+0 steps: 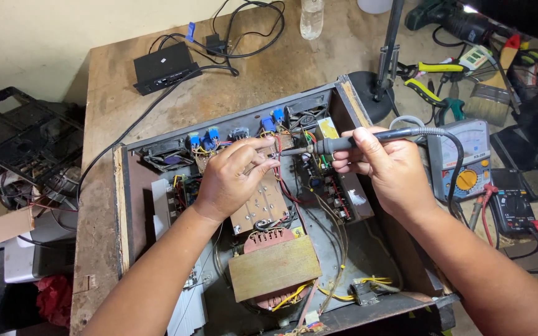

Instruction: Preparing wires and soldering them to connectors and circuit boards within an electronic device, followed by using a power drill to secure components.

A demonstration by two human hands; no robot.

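An opened electronics chassis (133, 205) lies on a wooden bench, with circuit boards, blue capacitors (207, 138), wiring and a big transformer (273, 267) inside. My right hand (388, 169) grips a grey soldering iron (331, 146), its tip pointing left toward the wires near the chassis rear. My left hand (235, 177) hovers over the brown circuit board (259, 205), fingers pinched on what looks like a thin strand of solder near the iron's tip; the strand is hard to make out.
An analog multimeter (468, 158) and a black digital meter (513, 205) with red leads sit right of the chassis. Pliers (434, 81), a brush and a drill lie at the back right. A black box (164, 65) with cables, a lamp base (368, 93) and a bottle stand behind.
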